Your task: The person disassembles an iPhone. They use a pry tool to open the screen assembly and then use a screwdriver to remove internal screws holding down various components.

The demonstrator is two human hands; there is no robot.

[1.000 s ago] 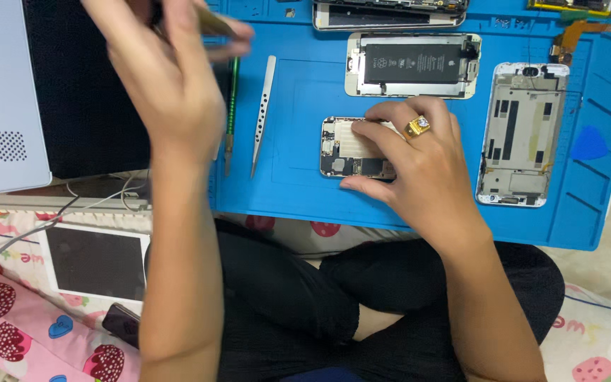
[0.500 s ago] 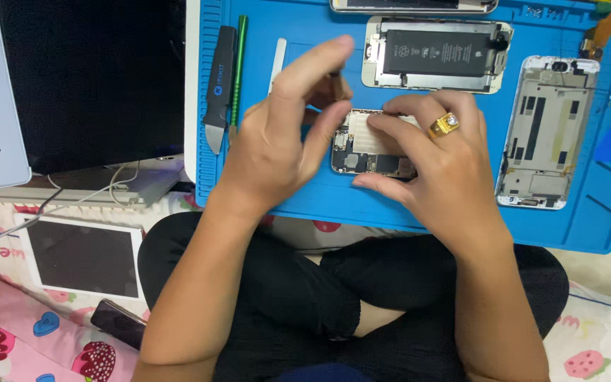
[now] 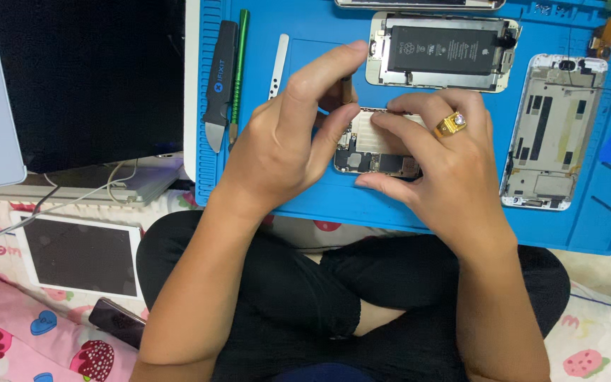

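A small phone circuit board [image 3: 375,150] lies on the blue repair mat [image 3: 319,194]. My right hand [image 3: 447,170], wearing a gold ring, pins the board down with its fingers along the board's top and bottom edges. My left hand [image 3: 288,138] pinches a thin tool [image 3: 347,89] whose tip points down at the board's upper left part. Both hands cover much of the board.
On the mat lie a phone body with black battery [image 3: 441,49], a stripped phone frame [image 3: 553,131], a black pry tool [image 3: 219,81], a green tool [image 3: 237,67] and a white spudger [image 3: 278,56]. A dark monitor [image 3: 86,78], a tablet [image 3: 76,255] and a phone [image 3: 118,322] sit left.
My left hand came down from the upper left with a thin tool and settled over the board. My right hand stayed pressed on the board. The view shifted left.
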